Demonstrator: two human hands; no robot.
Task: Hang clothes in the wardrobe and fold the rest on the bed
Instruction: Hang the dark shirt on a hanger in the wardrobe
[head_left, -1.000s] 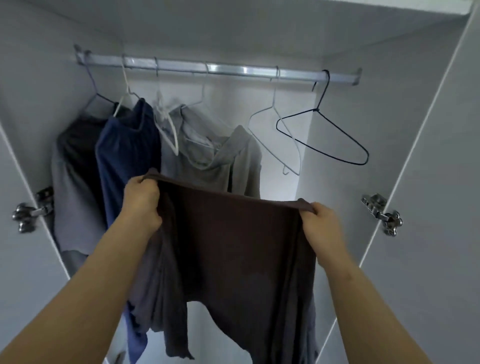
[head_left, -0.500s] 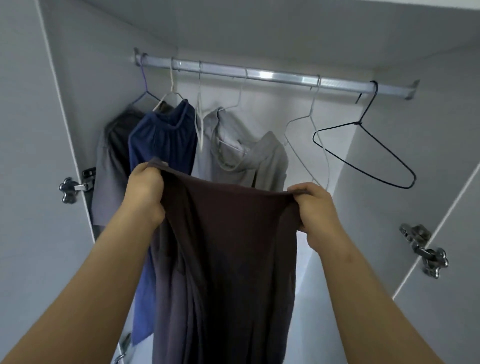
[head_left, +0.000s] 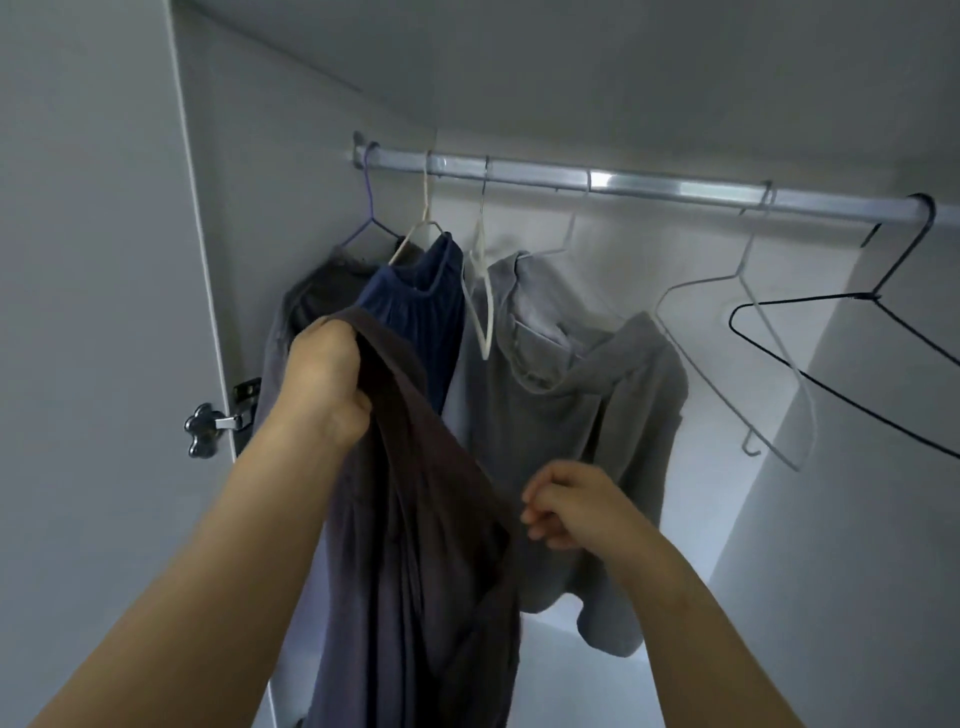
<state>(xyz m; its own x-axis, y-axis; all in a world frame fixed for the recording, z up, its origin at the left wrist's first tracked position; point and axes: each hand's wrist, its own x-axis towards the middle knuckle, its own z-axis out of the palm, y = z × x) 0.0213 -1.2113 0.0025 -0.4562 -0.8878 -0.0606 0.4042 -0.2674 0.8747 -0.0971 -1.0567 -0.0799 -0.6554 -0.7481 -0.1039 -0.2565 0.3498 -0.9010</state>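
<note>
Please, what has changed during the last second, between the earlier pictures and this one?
The right hand has dropped and moved inward, so the brown garment is no longer stretched level; its top edge now slopes down to the fingers, which seem to pinch it. The left hand still grips the upper corner. The grey top and black hanger stayed on the rail.

Rail (head_left: 649, 187) spans the wardrobe top. Hung garments crowd its left end, hooded top (head_left: 571, 415) rightmost. Right of it, two bare hangers: inner hanger (head_left: 740, 270), outer hanger (head_left: 878, 297). Held garment (head_left: 431, 519) in front; left grip (head_left: 324, 374) high, right grip (head_left: 566, 512) lower right.
</note>
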